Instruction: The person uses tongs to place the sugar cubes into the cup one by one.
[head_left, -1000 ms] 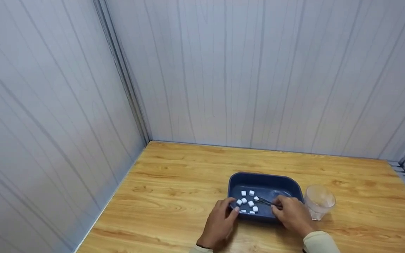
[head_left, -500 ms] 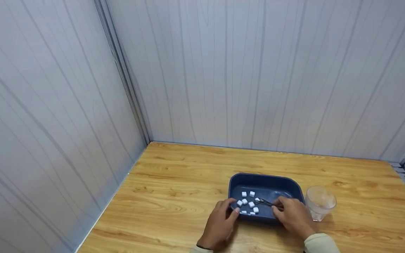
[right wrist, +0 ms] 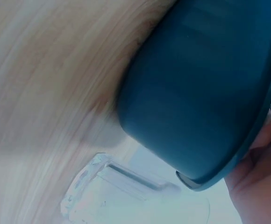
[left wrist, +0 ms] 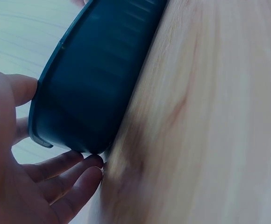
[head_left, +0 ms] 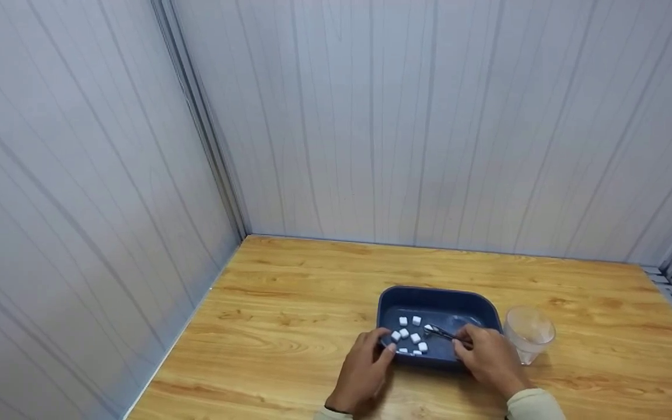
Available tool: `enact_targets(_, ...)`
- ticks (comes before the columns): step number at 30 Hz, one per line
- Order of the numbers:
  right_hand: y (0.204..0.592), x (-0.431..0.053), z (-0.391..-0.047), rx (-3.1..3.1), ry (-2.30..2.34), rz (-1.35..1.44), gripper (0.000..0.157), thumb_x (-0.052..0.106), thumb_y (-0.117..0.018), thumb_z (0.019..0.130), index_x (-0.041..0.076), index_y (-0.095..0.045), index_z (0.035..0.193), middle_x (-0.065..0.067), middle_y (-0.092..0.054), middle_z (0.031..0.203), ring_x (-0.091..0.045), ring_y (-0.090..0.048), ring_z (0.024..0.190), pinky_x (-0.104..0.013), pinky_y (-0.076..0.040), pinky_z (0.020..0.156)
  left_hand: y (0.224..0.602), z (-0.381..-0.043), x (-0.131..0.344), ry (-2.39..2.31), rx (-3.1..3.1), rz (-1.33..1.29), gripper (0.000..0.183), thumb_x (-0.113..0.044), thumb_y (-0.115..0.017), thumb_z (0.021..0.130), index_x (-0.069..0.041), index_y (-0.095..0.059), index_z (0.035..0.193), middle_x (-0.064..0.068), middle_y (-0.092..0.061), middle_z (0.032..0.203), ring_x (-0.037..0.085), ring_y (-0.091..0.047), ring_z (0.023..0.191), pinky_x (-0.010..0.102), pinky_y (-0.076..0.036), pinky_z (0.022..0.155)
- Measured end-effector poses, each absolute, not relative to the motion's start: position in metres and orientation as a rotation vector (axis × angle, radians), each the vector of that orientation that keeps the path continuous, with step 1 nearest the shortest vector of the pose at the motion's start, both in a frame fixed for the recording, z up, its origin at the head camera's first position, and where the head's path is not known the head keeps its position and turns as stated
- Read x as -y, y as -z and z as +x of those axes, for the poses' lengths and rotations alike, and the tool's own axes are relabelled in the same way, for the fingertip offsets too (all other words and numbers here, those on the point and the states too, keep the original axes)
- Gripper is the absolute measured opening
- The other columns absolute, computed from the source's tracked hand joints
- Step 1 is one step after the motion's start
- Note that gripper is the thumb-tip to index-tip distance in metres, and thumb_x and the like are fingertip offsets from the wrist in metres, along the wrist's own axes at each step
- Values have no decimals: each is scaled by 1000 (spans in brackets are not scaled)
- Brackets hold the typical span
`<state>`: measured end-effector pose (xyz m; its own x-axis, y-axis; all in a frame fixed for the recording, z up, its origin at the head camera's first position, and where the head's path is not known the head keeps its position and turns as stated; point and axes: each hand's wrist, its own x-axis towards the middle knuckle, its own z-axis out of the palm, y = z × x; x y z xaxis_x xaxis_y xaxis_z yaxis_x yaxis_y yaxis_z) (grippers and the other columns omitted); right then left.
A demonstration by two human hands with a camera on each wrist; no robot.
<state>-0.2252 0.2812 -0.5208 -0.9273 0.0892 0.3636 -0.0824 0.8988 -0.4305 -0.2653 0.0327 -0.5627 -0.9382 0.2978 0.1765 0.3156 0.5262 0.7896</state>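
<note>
A dark blue rectangular dish (head_left: 476, 298) sits on the wooden table with several small white cubes (head_left: 416, 338) in its left half. At its near left corner my left hand (head_left: 361, 368) grips the rim; in the left wrist view the thumb is at the rim and other fingers (left wrist: 63, 179) lie against the outer wall. My right hand (head_left: 490, 357) reaches over the dish's right side and pinches slim dark tweezers (head_left: 445, 334). The tweezers' tips are at one white cube (head_left: 428, 328), apart from the others. In the right wrist view the dish wall hides most of this hand.
A clear glass (head_left: 528, 335) stands just right of the dish, close beside my right hand. It shows below the dish's wall in the right wrist view. Pale panelled walls (head_left: 336, 116) border the wooden table (head_left: 289, 303) at the back and left.
The tweezers and the cube at their tips have shifted slightly right, away from the other cubes. My left hand stays at the dish's corner.
</note>
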Motion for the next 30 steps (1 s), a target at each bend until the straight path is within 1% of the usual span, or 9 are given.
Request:
enact_targets(4,522,-282,-223,2649,-622,-1,8,22,-72,74,21,-67,80,7,-68,77,-18,-64,75,-42,-47,65,562,-265,-32,1395,2723,-574,36,-46,-49,93,-29,-53,125,-6,-51,115,10,-50,105,39,-41,90)
enact_targets(13,519,-282,-221,2612,-647,18,8,20,-73,74,20,-67,79,6,-67,77,-15,-63,73,-41,-48,65,562,-266,-33,1426,2739,-534,40,-50,-48,92,-28,-54,124,-6,-51,116,10,-49,106,40,-40,91)
enact_targets(20,517,-284,-218,2601,-646,25,9,20,-74,75,20,-66,80,5,-68,78,-18,-62,73,-42,-47,65,562,-265,-33,1424,2744,-524,38,-51,-48,92,-31,-53,124,-7,-51,117,11,-49,108,41,-40,92)
enact_targets(24,516,-286,-215,2586,-630,33,9,20,-74,75,20,-66,80,5,-67,76,-16,-61,70,-41,-46,63,562,-264,-32,1408,2741,-541,38,-51,-47,92,-32,-53,124,-6,-51,117,10,-49,107,40,-40,91)
enact_targets(30,509,-291,-210,2549,-630,14,7,19,-73,76,18,-67,80,6,-66,73,-13,-57,63,-39,-45,58,562,-264,-32,1391,2719,-574,41,-53,-45,92,-29,-54,124,-6,-51,116,10,-50,105,39,-41,90)
